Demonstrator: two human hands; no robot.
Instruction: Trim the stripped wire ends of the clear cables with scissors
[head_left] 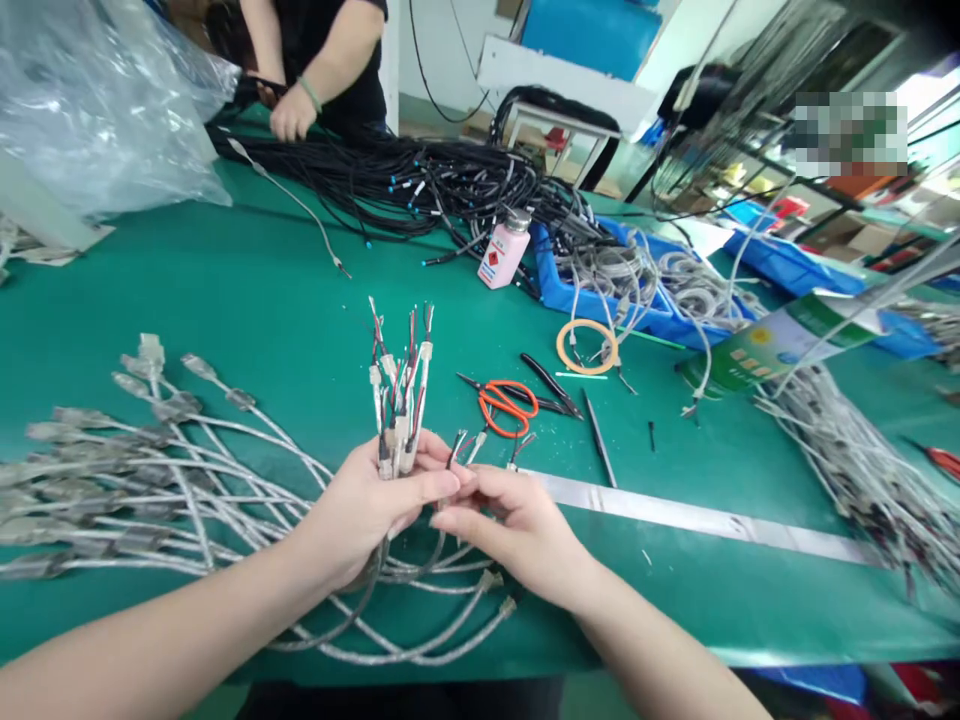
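My left hand (375, 500) is closed round a bunch of grey cables, whose stripped ends (401, 390) with thin red, black and white wires stick upward. My right hand (517, 525) pinches one cable end beside the left thumb; its small wires (463, 447) show just above the fingertips. From my hands the cables run left across the green table to a pile of clear-sheathed USB plugs (97, 470). Several loose cable ends (499, 590) lie below and beside my right hand. Parts of the held cables are hidden behind my fingers.
Ahead lie orange-handled scissors (508, 408), black pliers (555, 385), tweezers (600, 440) and a steel ruler (675, 518). Behind them are a pink bottle (506, 250), a tape roll (587, 347) and blue bins (555, 285). Across the table, a co-worker's hand (294, 112) touches black cables (360, 180).
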